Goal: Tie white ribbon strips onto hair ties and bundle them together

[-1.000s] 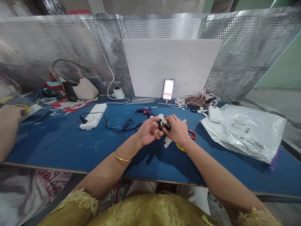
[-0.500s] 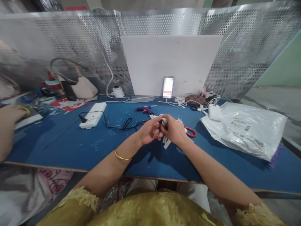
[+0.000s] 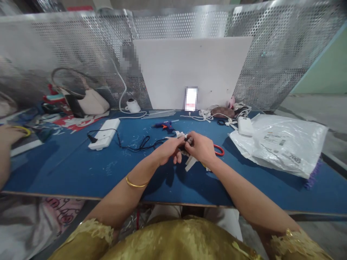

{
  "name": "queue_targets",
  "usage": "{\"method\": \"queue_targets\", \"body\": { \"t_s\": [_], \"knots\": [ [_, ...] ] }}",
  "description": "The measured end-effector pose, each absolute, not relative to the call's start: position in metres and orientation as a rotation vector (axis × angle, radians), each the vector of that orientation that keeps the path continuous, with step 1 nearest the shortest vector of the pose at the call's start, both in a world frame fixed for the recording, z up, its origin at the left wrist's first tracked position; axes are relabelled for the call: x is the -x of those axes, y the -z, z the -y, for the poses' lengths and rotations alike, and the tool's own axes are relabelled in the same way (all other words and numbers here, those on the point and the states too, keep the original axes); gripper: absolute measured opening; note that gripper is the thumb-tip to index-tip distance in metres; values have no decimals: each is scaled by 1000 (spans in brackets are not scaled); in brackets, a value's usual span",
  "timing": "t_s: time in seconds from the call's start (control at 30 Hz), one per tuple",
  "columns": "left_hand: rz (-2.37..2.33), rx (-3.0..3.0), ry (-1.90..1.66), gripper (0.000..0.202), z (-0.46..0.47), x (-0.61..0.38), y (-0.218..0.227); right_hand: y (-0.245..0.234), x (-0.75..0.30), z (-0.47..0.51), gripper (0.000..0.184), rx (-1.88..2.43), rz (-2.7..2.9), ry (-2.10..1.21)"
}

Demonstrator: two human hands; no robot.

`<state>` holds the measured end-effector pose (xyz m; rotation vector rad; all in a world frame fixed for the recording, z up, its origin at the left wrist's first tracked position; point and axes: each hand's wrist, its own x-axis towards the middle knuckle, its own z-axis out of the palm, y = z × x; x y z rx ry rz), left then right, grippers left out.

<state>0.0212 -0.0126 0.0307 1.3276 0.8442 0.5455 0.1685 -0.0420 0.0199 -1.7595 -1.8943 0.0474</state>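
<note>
Over the blue table, my left hand (image 3: 171, 148) and my right hand (image 3: 200, 146) meet around a small dark and whitish piece (image 3: 187, 143), too covered to name. The left thumb and index finger pinch it while the other fingers curl loosely below. From the right, my right fingertips close on the same piece. White strips (image 3: 191, 163) of fabric or paper lie under and beside the hands. Red-handled scissors (image 3: 219, 150) rest just right of my right hand, their blades hidden. A blue glue gun (image 3: 166, 125) lies behind my left hand.
A white power strip (image 3: 105, 134) with a black cord lies to the left. A white plastic parcel bag (image 3: 282, 144) carries a white device (image 3: 245, 126) on the right. A lit phone (image 3: 191, 99) leans on a white board (image 3: 195, 68). Another person's hand (image 3: 12, 135) is far left.
My left hand has turned over, from palm partly up to back of the hand up. My right fingertips have shifted on the small piece. The view has moved slightly.
</note>
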Motion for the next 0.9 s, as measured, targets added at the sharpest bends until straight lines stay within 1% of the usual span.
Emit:
{"method": "queue_targets", "body": {
  "t_s": [0.07,0.2,0.33,0.37,0.5,0.67,0.77,0.83,0.9],
  "knots": [
    [-939,-1483,-588,33,14,-21,-28,-20,-168,42,19,1770,1885,-63],
    [-1062,-1800,-684,33,17,-23,-23,-19,-168,41,18,1805,1853,-64],
    [-1183,-1881,-938,16,21,-28,-22,-20,-170,40,16,1809,1774,-74],
    [-1219,-1851,-1003,15,22,-30,-22,-20,-171,40,16,1799,1745,-89],
    [-1253,-1756,-1200,19,25,-35,-18,-21,-175,38,18,1714,1663,-219],
    [-1209,-1826,-1342,36,20,-35,-12,-19,-181,33,17,1601,1656,-382],
    [-1179,-1921,-1359,35,17,-33,-10,-18,-183,32,17,1564,1650,-383],
    [-1173,-2010,-1385,32,15,-31,-11,-18,-185,31,22,1501,1669,-391],
    [-1193,-2156,-1423,32,15,-29,-14,-18,-188,31,32,1404,1711,-445]
  ]
}}
